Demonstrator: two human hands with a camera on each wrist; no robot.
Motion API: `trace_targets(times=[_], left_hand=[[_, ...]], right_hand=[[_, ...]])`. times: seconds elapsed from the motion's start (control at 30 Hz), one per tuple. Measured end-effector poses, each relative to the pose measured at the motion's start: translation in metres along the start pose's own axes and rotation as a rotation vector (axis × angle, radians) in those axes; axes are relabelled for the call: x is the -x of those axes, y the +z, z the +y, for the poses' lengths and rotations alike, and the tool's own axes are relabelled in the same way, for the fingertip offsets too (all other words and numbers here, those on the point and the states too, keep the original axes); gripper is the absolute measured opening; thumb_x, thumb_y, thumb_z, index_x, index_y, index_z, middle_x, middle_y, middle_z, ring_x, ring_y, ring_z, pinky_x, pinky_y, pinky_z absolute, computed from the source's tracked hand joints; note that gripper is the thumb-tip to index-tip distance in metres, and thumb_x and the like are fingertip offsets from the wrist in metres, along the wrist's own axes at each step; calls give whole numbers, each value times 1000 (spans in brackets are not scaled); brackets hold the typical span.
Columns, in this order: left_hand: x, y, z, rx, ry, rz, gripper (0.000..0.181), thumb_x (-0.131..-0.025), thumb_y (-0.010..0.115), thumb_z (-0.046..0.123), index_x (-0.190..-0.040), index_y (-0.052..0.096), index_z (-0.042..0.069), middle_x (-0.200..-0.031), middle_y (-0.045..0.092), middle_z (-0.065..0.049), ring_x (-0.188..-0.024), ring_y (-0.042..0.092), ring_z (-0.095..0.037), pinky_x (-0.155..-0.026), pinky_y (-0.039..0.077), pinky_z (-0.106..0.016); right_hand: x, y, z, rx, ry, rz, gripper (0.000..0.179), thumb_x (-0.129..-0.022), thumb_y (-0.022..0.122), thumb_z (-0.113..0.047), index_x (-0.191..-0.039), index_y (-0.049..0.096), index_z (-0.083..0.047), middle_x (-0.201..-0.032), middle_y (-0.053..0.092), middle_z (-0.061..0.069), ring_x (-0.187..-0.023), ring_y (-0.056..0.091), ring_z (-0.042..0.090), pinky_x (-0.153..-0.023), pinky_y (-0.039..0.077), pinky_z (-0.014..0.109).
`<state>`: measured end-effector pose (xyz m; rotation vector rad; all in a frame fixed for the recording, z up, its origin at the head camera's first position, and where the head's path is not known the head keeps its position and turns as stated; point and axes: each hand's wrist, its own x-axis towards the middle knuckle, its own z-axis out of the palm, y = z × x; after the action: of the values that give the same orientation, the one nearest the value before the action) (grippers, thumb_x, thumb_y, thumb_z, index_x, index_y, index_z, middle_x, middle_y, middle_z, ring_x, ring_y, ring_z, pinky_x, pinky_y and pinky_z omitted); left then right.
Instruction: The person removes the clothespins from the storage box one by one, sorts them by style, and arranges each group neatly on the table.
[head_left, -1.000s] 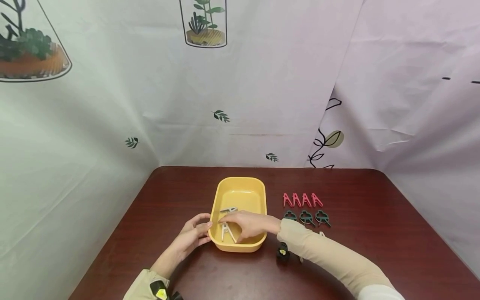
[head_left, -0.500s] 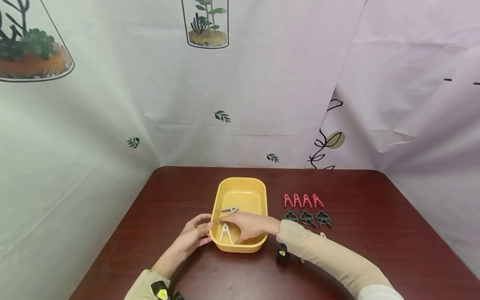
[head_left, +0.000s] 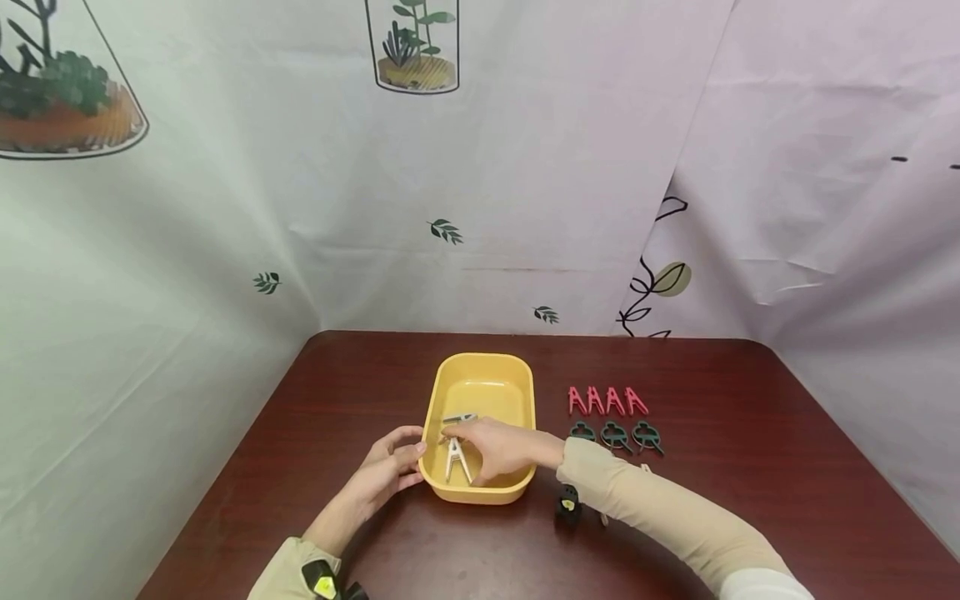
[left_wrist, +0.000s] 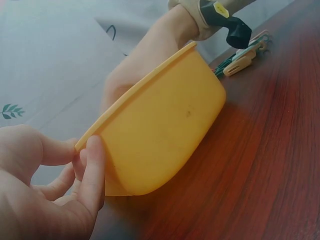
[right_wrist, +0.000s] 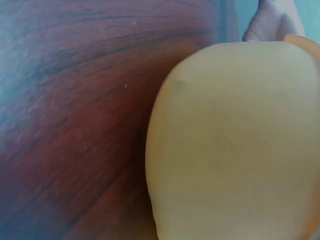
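Observation:
A deep yellow plastic tray rests on the table. My left hand holds its left rim; in the left wrist view thumb and fingers meet at the edge of the yellow wall. Reaching in from the right, my right hand has curved fingers and thumb about a white clothespin, fingers at its upper end and thumb by one leg. A grey clothespin lies just beyond, inside the tray. In the right wrist view the tray's outer wall hides the fingers.
Right of the tray, several pink clothespins stand in a row on the dark red table. In front of them lie 3 dark green round clips. More pale clips are partly hidden by the right forearm. A printed cloth hangs behind.
The white clothespin has turned and shifted slightly up toward the right fingers, and the grey one has tilted a little. The left hand and tray stay almost where they were.

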<state>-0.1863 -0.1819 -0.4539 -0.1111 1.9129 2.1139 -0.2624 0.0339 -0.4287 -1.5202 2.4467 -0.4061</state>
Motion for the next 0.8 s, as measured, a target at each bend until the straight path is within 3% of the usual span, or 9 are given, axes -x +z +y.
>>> trace_targets(times=[0.17, 0.47, 0.67, 0.8], left_hand=[[0, 1, 2, -1, 2, 3, 45, -97, 55, 14, -135, 35, -1, -90, 62, 3, -75, 59, -9, -71, 54, -24], [0, 1, 1, 4, -3, 8, 47, -97, 56, 16, -135, 35, 0, -90, 60, 2, -75, 59, -7, -71, 55, -23], [-1, 2, 1, 12, -9, 9, 46, -97, 58, 16, -135, 36, 0, -88, 60, 4, -74, 59, -7, -70, 54, -23], [-2, 1, 1, 12, -12, 9, 45, -96, 58, 16, -134, 37, 2, -89, 61, 4, -74, 59, -7, -70, 54, -22]], right_hand=[[9, -9, 6, -183, 8, 42, 86, -67, 86, -19, -141, 44, -4, -135, 56, 6, -120, 55, 16, -105, 43, 28], [28, -20, 9, -565, -28, 113, 84, -70, 85, -8, -141, 40, 5, -143, 47, 20, -128, 50, 32, -110, 38, 47], [39, -20, 13, -691, -46, 137, 83, -69, 85, -3, -139, 40, 7, -142, 45, 23, -130, 46, 32, -112, 36, 49], [47, -23, 15, -711, -64, 170, 83, -70, 85, -5, -138, 40, 8, -142, 45, 25, -132, 45, 33, -111, 36, 47]])
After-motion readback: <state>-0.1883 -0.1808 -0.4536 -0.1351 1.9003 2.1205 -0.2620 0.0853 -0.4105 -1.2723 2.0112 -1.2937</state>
